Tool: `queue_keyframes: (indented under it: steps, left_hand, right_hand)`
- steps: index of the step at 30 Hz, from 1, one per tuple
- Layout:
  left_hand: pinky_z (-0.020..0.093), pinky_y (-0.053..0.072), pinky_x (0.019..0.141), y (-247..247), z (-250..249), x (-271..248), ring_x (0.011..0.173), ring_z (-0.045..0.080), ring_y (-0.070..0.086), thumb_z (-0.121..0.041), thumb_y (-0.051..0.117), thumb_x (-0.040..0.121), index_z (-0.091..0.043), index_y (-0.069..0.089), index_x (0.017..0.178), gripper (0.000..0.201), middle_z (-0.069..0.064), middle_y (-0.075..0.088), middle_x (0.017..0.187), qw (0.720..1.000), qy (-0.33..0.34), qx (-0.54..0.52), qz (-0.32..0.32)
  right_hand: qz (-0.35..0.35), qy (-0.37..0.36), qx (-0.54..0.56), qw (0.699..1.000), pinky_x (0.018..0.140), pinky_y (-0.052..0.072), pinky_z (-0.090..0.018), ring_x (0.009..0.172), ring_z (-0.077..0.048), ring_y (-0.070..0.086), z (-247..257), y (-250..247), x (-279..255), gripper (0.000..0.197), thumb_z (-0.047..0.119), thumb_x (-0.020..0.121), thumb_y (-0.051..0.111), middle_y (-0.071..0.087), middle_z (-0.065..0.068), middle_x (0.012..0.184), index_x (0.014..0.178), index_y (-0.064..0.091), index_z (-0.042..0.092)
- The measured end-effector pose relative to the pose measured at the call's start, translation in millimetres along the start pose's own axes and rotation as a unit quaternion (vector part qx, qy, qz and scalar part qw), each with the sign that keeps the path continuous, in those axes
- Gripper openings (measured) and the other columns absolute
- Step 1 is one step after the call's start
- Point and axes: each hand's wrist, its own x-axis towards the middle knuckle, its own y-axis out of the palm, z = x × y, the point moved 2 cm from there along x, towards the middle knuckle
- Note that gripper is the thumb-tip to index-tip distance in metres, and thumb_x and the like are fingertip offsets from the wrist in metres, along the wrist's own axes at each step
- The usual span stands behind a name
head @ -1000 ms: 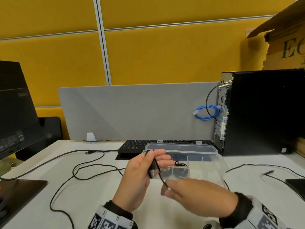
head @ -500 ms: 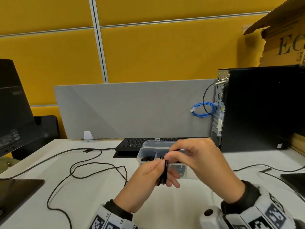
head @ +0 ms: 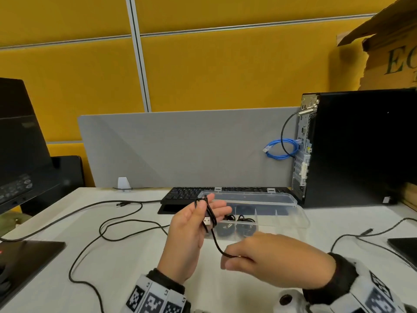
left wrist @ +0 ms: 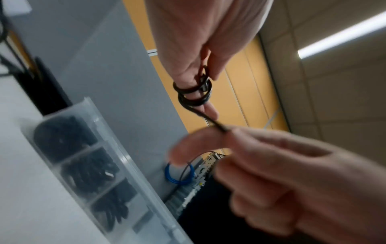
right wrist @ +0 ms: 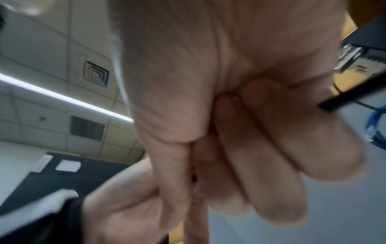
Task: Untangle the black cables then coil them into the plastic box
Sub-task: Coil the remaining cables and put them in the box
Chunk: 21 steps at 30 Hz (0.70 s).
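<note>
Two hands share one thin black cable; nearest, the right hand has its grip pinched tight on the free run, the end hidden inside the fingers; just beyond, the left hand stands upright with fingers nearly straight, several small loops wound round them and seemingly pinned by the thumb, a silvery plug lying against the loops. The cable looks smooth, round and springy; should the thumb ease off, the loops would likely slide off the fingertips and spring apart; a hard pull from the right grip could cinch them or drag them off. Just past the left grip sits the clear plastic box, thin-walled, divided, lid open, dark coils already in its left compartments; it may skid on the white tabletop if nudged.
</note>
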Motion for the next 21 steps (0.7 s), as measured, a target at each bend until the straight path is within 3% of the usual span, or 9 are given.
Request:
queue_keyframes:
  steps: [2,4,7,10,13,15,17,18,21]
  left_hand:
    - [0.026,0.056,0.079,-2,1,1,0.091,0.026,0.070,-0.034,0.036,0.089,-0.002,0.055,0.113,0.045,0.018,0.072,0.097,1.000,-0.030,0.006,0.006]
    - [0.025,0.056,0.076,2,2,-1,0.091,0.023,0.070,-0.043,0.029,0.089,-0.003,0.053,0.116,0.054,0.015,0.072,0.097,0.995,-0.082,0.020,0.044]
    - [0.034,0.052,0.088,9,5,-7,0.101,0.027,0.065,-0.048,0.028,0.091,-0.005,0.056,0.118,0.058,0.017,0.069,0.106,0.983,-0.109,0.067,0.128]
    - [0.026,0.050,0.073,13,3,-14,0.088,0.025,0.067,-0.038,0.038,0.091,0.001,0.058,0.112,0.049,0.017,0.069,0.094,0.970,-0.131,0.056,0.199]
    - [0.020,0.047,0.061,13,-2,-18,0.064,0.017,0.063,-0.024,0.044,0.086,0.001,0.066,0.102,0.036,0.008,0.067,0.078,0.965,-0.131,0.000,0.229]
    - [0.019,0.046,0.058,11,-6,-16,0.056,0.012,0.058,-0.018,0.046,0.085,0.001,0.067,0.101,0.033,0.004,0.063,0.070,0.970,-0.105,-0.025,0.217]
    - [0.018,0.047,0.058,10,-6,-12,0.055,0.011,0.057,-0.015,0.048,0.083,0.004,0.064,0.103,0.032,0.003,0.062,0.067,0.980,-0.075,-0.032,0.182]
    - [0.019,0.049,0.059,10,-5,-10,0.057,0.011,0.059,-0.014,0.050,0.082,0.003,0.064,0.103,0.030,0.004,0.064,0.067,0.985,-0.064,-0.033,0.158]
    - [0.021,0.053,0.063,7,1,-5,0.068,0.015,0.067,-0.008,0.059,0.084,0.000,0.065,0.100,0.019,0.008,0.069,0.077,0.996,-0.030,-0.042,0.071]
  right_hand:
    - [-0.062,0.002,-0.029,0.998,0.073,0.042,-0.032,0.085,-0.013,0.051,9,-11,-6,0.029,0.044,0.097,0.035,0.057,0.011,0.080,0.104,0.060,0.030]
    - [-0.177,0.011,-0.053,0.983,0.075,0.045,-0.032,0.088,-0.013,0.055,11,-22,-11,0.028,0.047,0.095,0.036,0.060,0.012,0.085,0.104,0.059,0.033]
    - [-0.320,0.020,-0.027,0.947,0.073,0.049,-0.033,0.086,-0.007,0.057,4,-33,-13,0.038,0.058,0.087,0.031,0.062,0.012,0.090,0.100,0.060,0.038]
    - [-0.376,0.024,0.087,0.922,0.067,0.050,-0.034,0.074,-0.004,0.056,-15,-32,-7,0.027,0.057,0.082,0.046,0.062,0.011,0.076,0.090,0.066,0.041]
    - [-0.325,0.022,0.127,0.937,0.077,0.051,-0.034,0.086,0.001,0.059,-30,-23,3,0.022,0.056,0.083,0.042,0.067,0.018,0.087,0.098,0.058,0.058]
    - [-0.263,0.043,0.114,0.957,0.081,0.050,-0.033,0.090,0.001,0.059,-38,-16,7,0.023,0.049,0.091,0.038,0.067,0.022,0.090,0.088,0.054,0.066]
    - [-0.168,0.065,0.090,0.980,0.078,0.048,-0.032,0.083,-0.007,0.057,-40,-8,9,0.026,0.043,0.096,0.036,0.062,0.017,0.081,0.085,0.056,0.055]
    - [-0.115,0.065,0.073,0.989,0.080,0.048,-0.031,0.085,-0.010,0.057,-38,-3,10,0.024,0.043,0.097,0.034,0.062,0.015,0.085,0.096,0.058,0.048]
    - [0.024,0.046,0.031,0.998,0.090,0.044,-0.033,0.103,-0.015,0.055,-20,6,9,0.031,0.041,0.099,0.030,0.061,0.006,0.115,0.118,0.054,0.033]
